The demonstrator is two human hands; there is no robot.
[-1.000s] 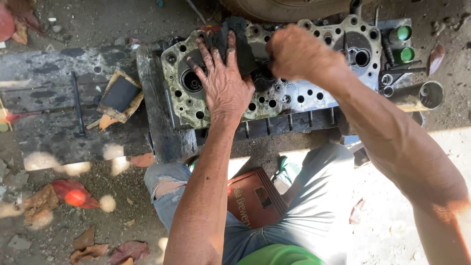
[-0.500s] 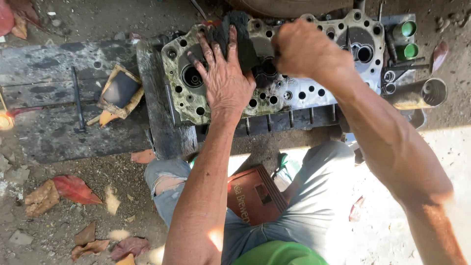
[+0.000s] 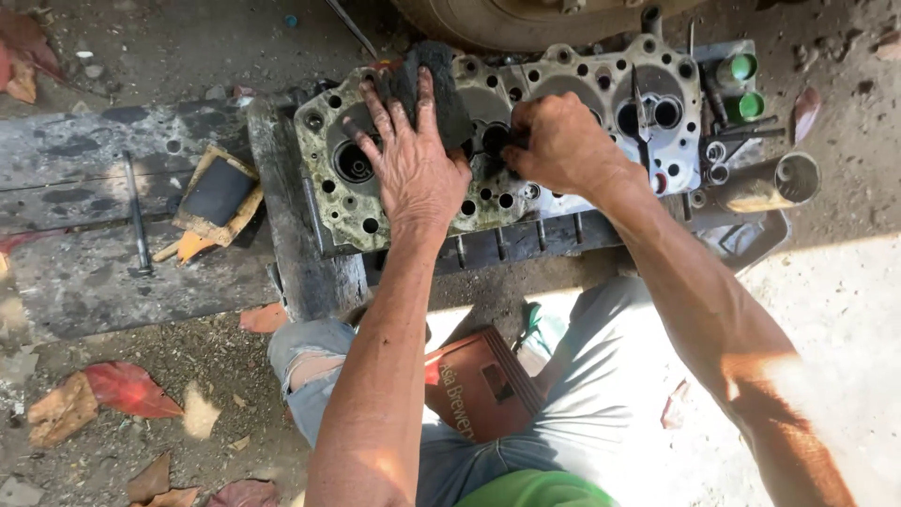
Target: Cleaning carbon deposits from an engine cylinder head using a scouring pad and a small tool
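Both hands work on a cylinder head (image 3: 526, 188) lying on planks.

Its long axis runs nine to three. The left hand (image 3: 413, 164) lies flat, fingers spread, pressing a dark pad (image 3: 436, 80) at its twelve; the right hand (image 3: 558, 141), at three, seems closed on something hidden.

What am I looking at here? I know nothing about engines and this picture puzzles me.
The camera sits on a person's head and looks down at their own arms and knees. The big grey metal slab full of round holes looks like an engine part, lying on dark wooden planks. The left hand presses a dark pad flat on it. The right hand is closed on the slab's middle; what it grips is hidden. Two green-capped cylinders stand at its far end.
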